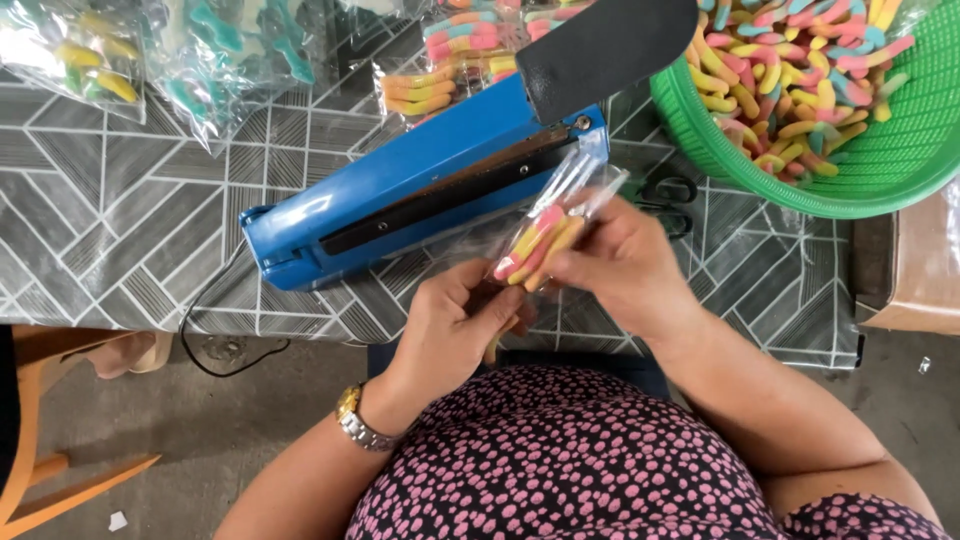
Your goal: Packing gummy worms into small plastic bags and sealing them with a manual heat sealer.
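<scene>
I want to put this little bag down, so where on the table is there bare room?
Bare patches: the tablecloth left of the blue heat sealer, below the filled bags; and the strip between the right hand and the green basket. Crowded: the far edge with bags, and around the scissors.
</scene>
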